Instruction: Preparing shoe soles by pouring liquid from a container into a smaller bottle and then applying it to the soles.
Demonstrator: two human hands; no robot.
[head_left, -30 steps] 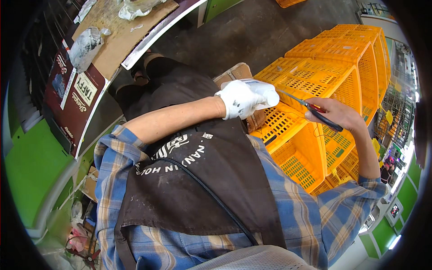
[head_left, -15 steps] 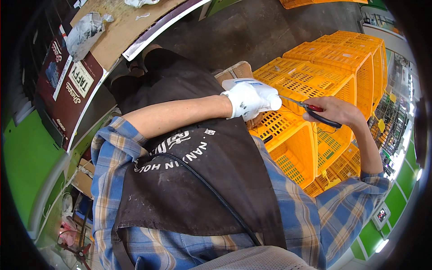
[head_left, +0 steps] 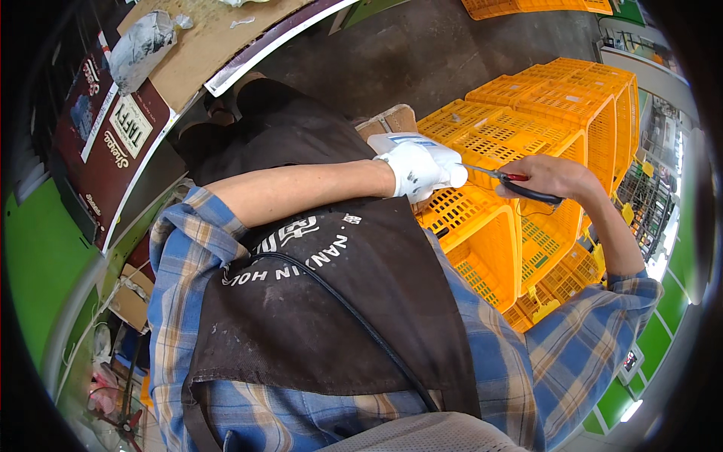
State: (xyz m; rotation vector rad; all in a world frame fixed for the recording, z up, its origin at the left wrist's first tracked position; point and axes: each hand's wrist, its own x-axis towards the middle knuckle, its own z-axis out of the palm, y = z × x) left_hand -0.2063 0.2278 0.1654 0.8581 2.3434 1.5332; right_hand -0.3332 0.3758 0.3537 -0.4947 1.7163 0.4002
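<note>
My left hand (head_left: 419, 170), in a white glove with dark smudges, is wrapped round a white plastic bottle (head_left: 399, 140) with blue markings. The bottle lies on its side, its rounded white end (head_left: 456, 175) pointing right. My bare right hand (head_left: 556, 175) grips slim-nosed pliers (head_left: 536, 193) with red and black handles. Their thin metal tip reaches left to the bottle's end; whether it touches or has gone inside cannot be made out. The glove covers much of the bottle's middle.
Yellow plastic crates (head_left: 506, 135) are stacked close on the right, under and beyond both hands. A brown carton (head_left: 395, 120) sits behind the bottle. At upper left, a cardboard-topped bench (head_left: 215, 38) carries a dirty wrapped bundle (head_left: 141, 51).
Both hands, with the bottle and pliers, hold nearly the same places. My right hand has shifted slightly left, bringing the pliers a little closer to the bottle. The view has moved slightly.
</note>
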